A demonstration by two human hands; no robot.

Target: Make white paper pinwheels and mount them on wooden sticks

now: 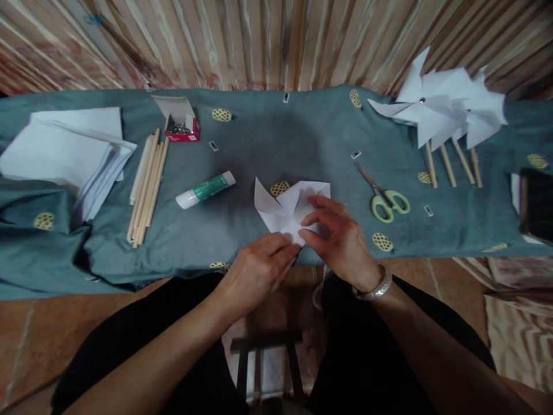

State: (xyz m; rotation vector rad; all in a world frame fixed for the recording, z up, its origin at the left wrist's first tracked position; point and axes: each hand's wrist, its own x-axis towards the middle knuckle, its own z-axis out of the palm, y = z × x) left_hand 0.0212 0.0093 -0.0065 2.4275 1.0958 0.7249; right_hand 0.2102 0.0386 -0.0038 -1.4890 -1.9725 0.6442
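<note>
A white paper pinwheel (283, 216), its blades partly folded, lies at the front edge of the cloth-covered table. My left hand (261, 265) is closed on the pinwheel's near edge, fingers pressed together. Over its right side, my right hand (337, 233) has thumb and fingers curled around a paper blade near the centre; a silver bracelet circles that wrist. To the left lies a glue stick (206, 189) with a green label. On the right rest scissors (382, 196) with light green handles. My hands cover part of the pinwheel.
Wooden sticks (149, 190) lie beside a stack of white paper (64, 147) at left. An open red box (184, 134) holds small metal pieces. Several finished pinwheels (444, 106) on sticks lie at back right. A dark phone-like object (537, 204) sits at the right edge.
</note>
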